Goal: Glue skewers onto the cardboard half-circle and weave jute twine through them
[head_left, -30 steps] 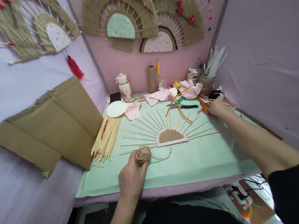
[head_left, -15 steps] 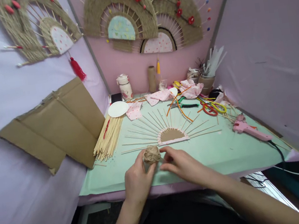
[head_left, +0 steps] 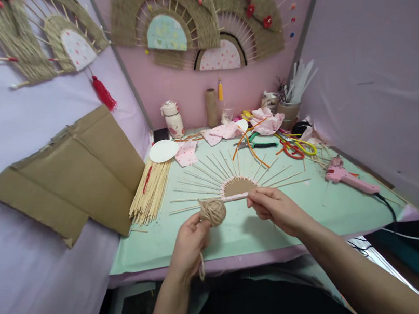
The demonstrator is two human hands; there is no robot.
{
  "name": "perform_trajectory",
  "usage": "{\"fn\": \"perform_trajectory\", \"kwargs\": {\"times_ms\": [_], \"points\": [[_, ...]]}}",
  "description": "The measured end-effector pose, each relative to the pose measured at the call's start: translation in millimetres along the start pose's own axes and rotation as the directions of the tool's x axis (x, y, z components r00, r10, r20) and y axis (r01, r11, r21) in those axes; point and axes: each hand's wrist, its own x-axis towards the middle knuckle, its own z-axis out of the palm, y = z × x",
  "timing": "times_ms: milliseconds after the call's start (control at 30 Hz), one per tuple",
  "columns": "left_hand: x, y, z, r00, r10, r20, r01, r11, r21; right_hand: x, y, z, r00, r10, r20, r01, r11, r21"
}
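Note:
My left hand [head_left: 192,241] grips a ball of tan jute twine [head_left: 213,212] between thumb and fingers, above the front of the table. A loose piece of twine hangs below that hand. Off to the right, my right hand [head_left: 274,207] is closed in a pinch; what is between its fingertips is too small to make out. Just behind both hands lies a half-round fan frame [head_left: 239,186], brown cardboard edged in pink fabric, with thin sticks spreading outward. The right fingertips overlap the right part of its lower edge in view.
A pile of bamboo sticks [head_left: 150,192] lies left, under a white oval disc [head_left: 163,151]. Green-handled pliers [head_left: 263,144], red-handled scissors [head_left: 292,151] and a corded pink glue gun [head_left: 349,180] lie right. A cardboard sheet [head_left: 67,178] leans left. Finished fans [head_left: 166,32] hang behind.
My right hand has moved from beside the ball to the right and slightly up, its fingers now pinched. The twine ball has turned, and a loose piece now dangles under my left hand.

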Motion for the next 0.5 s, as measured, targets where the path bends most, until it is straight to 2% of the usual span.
{"fn": "perform_trajectory", "kwargs": {"times_ms": [100, 167, 233, 300, 400, 433, 500], "points": [[5, 4, -4.7, 0.999, 0.018, -0.048, -0.02, 0.998, -0.052, -15, -14, -5, 0.999, -0.045, 0.023, 0.043, 0.998, 0.054], [6, 8, -7.5, 1.0, 0.002, -0.026, -0.001, 0.999, 0.044, -25, -26, -10, 0.994, -0.11, -0.002, 0.11, 0.987, 0.116], [5, 12, -10.4, 0.997, -0.038, 0.062, 0.026, 0.983, 0.18, -33, -38, -15, 0.981, -0.186, -0.053, 0.192, 0.967, 0.168], [3, 13, -12.8, 0.976, -0.116, 0.187, 0.068, 0.966, 0.249, -37, -49, -22, 0.963, -0.241, -0.118, 0.259, 0.949, 0.177], [13, 16, -11.1, 0.922, -0.231, 0.309, 0.193, 0.97, 0.15, -35, -61, -32, 0.933, -0.284, -0.22, 0.312, 0.944, 0.103], [23, 20, -8.0, 0.914, -0.252, 0.32, 0.237, 0.968, 0.085, -32, -65, -35, 0.921, -0.301, -0.247, 0.327, 0.943, 0.069], [54, 39, 2.6, 0.924, -0.245, 0.295, 0.266, 0.964, -0.033, -21, -76, -40, 0.893, -0.353, -0.279, 0.37, 0.929, 0.009]]}}
